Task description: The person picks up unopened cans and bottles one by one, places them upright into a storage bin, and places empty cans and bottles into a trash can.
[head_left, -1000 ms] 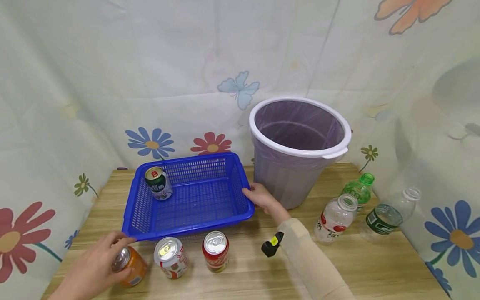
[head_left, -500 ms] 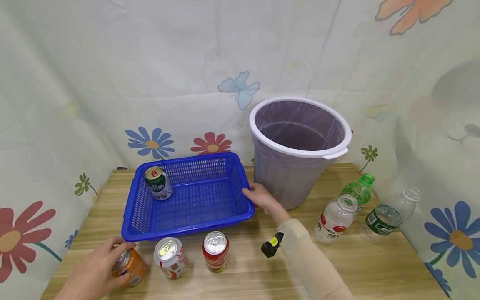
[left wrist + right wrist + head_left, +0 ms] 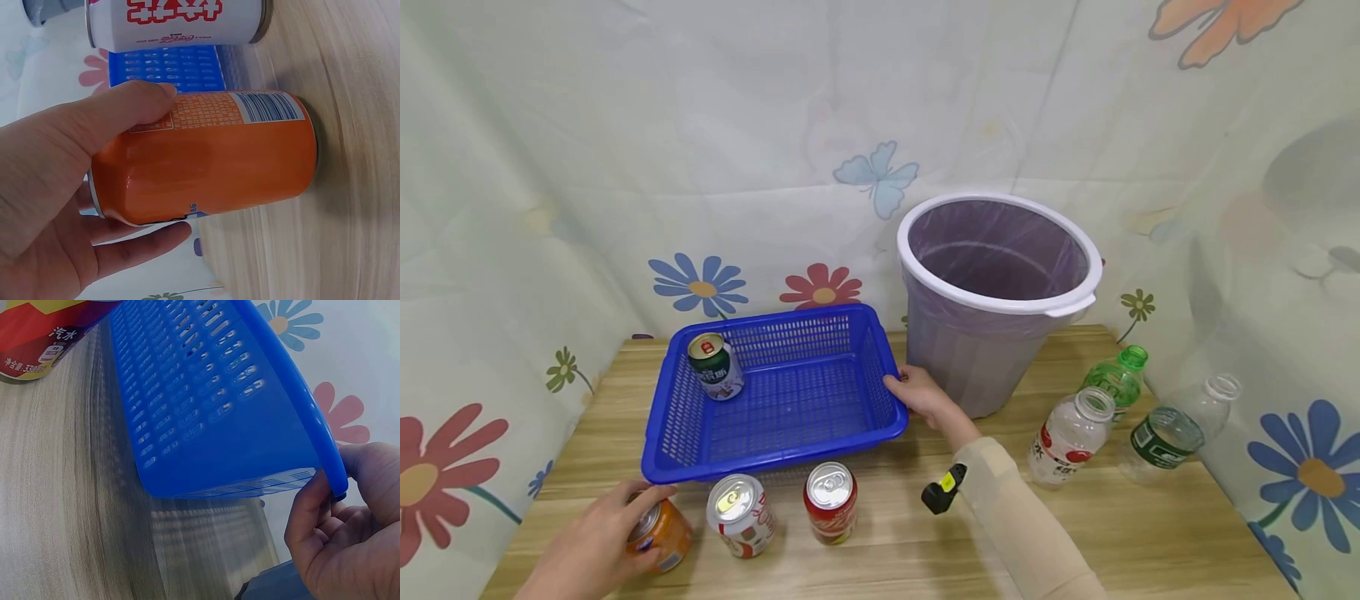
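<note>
My left hand (image 3: 597, 537) is around an orange soda can (image 3: 212, 156) standing at the front left of the table. In the left wrist view its thumb lies along the can's side, and the other fingers reach round the far side, partly hidden. My right hand (image 3: 927, 398) pinches the right rim of a blue plastic basket (image 3: 790, 454); the right wrist view shows thumb and curled fingers on that rim (image 3: 312, 419). Inside the basket's left end stands a green and white can (image 3: 718, 368). A white can (image 3: 742, 517) and a red can (image 3: 831, 504) stand before the basket.
A grey bin (image 3: 973, 358) with a white rim and a liner bag stands behind my right hand. Right of my forearm are a clear bottle with a red label (image 3: 1067, 442), a green bottle (image 3: 1116, 379) and a clear bottle with a green label (image 3: 1172, 433). A patterned curtain hangs behind.
My left hand has moved slightly to the right and closed in around the orange can. The right hand stays on the basket rim.
</note>
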The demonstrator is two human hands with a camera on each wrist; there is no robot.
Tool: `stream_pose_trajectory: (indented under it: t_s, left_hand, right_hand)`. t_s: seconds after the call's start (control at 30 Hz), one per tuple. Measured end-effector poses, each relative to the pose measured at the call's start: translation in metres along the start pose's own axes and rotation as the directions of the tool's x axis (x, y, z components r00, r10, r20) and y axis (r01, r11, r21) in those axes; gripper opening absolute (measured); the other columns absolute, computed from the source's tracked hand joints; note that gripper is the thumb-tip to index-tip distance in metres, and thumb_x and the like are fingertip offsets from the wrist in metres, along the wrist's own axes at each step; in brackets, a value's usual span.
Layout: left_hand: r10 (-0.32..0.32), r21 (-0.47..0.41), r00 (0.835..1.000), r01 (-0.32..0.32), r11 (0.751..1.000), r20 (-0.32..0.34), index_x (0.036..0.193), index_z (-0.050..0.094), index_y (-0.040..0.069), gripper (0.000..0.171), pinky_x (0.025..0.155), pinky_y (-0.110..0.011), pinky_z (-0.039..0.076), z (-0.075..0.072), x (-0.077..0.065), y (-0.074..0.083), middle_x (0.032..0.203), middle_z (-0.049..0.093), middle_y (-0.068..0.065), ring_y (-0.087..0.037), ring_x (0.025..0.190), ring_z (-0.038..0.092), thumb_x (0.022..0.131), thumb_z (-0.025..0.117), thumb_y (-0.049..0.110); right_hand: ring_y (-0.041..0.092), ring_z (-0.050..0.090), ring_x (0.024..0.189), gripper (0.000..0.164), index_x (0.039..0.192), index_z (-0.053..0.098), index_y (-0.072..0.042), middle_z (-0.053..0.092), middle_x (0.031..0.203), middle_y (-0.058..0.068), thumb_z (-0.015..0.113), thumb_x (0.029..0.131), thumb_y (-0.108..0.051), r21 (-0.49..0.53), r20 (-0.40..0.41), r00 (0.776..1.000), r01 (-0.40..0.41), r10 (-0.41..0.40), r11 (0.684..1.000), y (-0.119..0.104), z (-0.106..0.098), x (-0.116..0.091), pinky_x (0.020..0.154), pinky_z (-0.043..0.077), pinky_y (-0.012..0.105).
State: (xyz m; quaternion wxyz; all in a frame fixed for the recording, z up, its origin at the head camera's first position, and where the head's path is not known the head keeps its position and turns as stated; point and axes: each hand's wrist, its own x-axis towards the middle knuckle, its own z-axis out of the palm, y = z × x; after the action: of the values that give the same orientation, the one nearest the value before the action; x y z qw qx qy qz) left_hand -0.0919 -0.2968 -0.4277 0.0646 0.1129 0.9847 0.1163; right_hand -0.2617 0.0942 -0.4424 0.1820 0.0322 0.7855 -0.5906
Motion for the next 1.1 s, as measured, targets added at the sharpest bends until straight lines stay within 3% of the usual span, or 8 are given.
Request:
stream_pose_trajectory:
  t_s: [0.33, 0.57, 0.8, 1.1]
  left_hand:
    - [0.038, 0.018, 0.999, -0.038, 0.999, -0.012, 0.114, 0.061, 0.017, 0.062, 0.07, -0.047, 0.054, -0.0015, 0.0039, 0.0014, 0.109, 0.056, -0.014, -0.024, 0.087, 0.057, 0.059, 0.084, 0.034]
    - [0.016, 0.036, 1.0, -0.017, 0.999, 0.017, 0.109, 0.061, 0.019, 0.058, 0.071, -0.046, 0.054, -0.002, 0.0069, 0.0031, 0.104, 0.056, -0.011, -0.023, 0.085, 0.056, 0.058, 0.085, 0.035]
    - [0.032, 0.053, 0.999, -0.032, 0.998, 0.004, 0.107, 0.061, 0.021, 0.055, 0.069, -0.044, 0.054, -0.002, 0.0075, 0.0023, 0.099, 0.055, -0.007, -0.021, 0.081, 0.054, 0.059, 0.084, 0.036]
    - [0.05, 0.06, 0.998, -0.052, 0.997, 0.029, 0.106, 0.06, 0.023, 0.055, 0.069, -0.042, 0.055, -0.0026, 0.0056, 0.0014, 0.1, 0.054, -0.005, -0.019, 0.082, 0.053, 0.059, 0.084, 0.037]
  right_hand:
    - [0.035, 0.065, 0.088, 0.031, 0.113, 0.052, 0.003, 0.062, 0.104, 0.024, 0.049, 0.093, -0.02, 0.012, -0.004, 1.0, 0.003, -0.003, 1.0, 0.0001, 0.0001, -0.0008, 0.06, 0.056, 0.031]
    - [0.036, 0.064, 0.09, 0.03, 0.112, 0.052, 0.003, 0.062, 0.104, 0.024, 0.049, 0.093, -0.02, 0.008, -0.009, 1.0, -0.004, 0.004, 1.0, -0.0002, 0.0008, -0.001, 0.06, 0.056, 0.031]
    - [0.032, 0.065, 0.084, 0.032, 0.112, 0.051, 0.005, 0.062, 0.102, 0.024, 0.049, 0.092, -0.019, 0.009, -0.012, 1.0, 0.001, -0.001, 1.0, -0.0003, 0.0013, 0.0003, 0.059, 0.056, 0.03]
    - [0.036, 0.063, 0.09, 0.031, 0.112, 0.052, 0.004, 0.061, 0.105, 0.025, 0.049, 0.092, -0.02, 0.004, -0.015, 1.0, -0.004, 0.004, 1.0, 0.0004, 0.001, -0.0002, 0.064, 0.056, 0.034]
